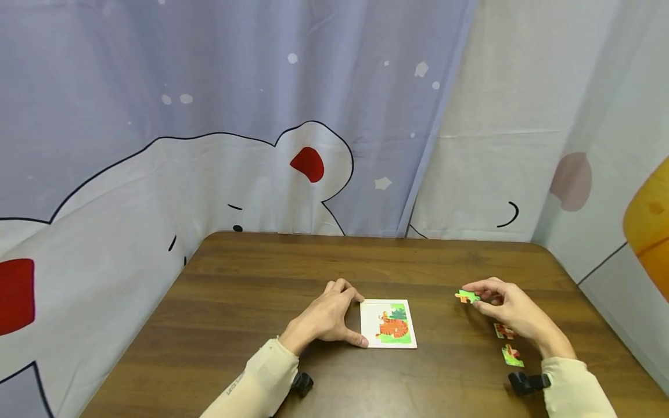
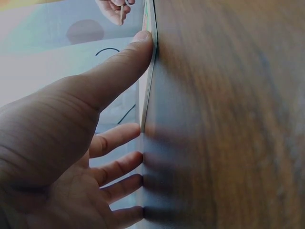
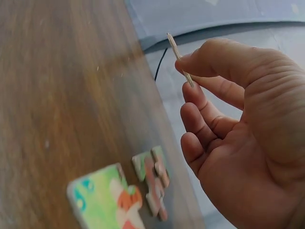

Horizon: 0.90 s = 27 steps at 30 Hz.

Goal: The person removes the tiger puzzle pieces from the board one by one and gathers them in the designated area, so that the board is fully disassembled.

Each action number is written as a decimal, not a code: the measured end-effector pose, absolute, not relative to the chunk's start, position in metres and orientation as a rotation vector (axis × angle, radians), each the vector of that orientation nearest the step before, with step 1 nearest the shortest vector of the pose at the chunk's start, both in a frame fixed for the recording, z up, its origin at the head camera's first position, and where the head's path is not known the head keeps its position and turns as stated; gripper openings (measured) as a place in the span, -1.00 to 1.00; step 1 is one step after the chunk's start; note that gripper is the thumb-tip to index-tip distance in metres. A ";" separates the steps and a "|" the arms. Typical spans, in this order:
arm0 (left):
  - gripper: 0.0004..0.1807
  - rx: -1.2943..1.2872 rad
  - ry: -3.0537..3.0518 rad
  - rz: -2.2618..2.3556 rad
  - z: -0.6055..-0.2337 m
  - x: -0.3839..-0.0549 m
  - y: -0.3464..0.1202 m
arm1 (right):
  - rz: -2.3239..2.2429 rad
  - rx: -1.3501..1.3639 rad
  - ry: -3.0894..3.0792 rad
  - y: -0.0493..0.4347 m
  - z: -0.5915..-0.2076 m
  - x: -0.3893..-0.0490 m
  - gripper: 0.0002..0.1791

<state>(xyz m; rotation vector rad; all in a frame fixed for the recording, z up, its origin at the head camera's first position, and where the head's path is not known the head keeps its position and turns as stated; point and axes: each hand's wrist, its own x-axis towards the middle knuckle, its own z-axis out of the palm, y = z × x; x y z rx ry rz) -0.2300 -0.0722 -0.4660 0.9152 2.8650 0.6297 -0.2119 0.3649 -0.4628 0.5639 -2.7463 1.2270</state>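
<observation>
A square white puzzle board [image 1: 370, 320] lies flat on the table, with a tiger picture [image 1: 394, 328] across its right part and bare white to the left. My left hand [image 1: 326, 316] is spread along its left edge, the thumb touching the near corner and the index finger the far one. Off to the right, my right hand [image 1: 504, 302] pinches a green and orange puzzle piece [image 1: 467, 296] between thumb and fingers, seen edge-on as a thin strip in the right wrist view. Two loose puzzle pieces, one tiger-striped [image 1: 504, 331] and one green and red [image 1: 513, 356], lie near that wrist.
The brown wooden table [image 1: 251, 273] has rounded far corners. Behind it hangs a printed curtain [image 1: 235, 87], which also runs down both sides. Black camera mounts sit at the left wrist [image 1: 302, 384] and the right wrist [image 1: 528, 383].
</observation>
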 end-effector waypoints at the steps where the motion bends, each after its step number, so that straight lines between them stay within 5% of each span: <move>1: 0.02 0.914 2.864 0.629 -0.466 -0.230 -0.072 | 1.217 0.564 -2.750 0.367 -0.464 -0.211 -0.65; 27: 0.02 0.905 2.860 0.652 -0.468 -0.231 -0.073 | 1.123 0.574 -2.843 0.365 -0.478 -0.217 -0.70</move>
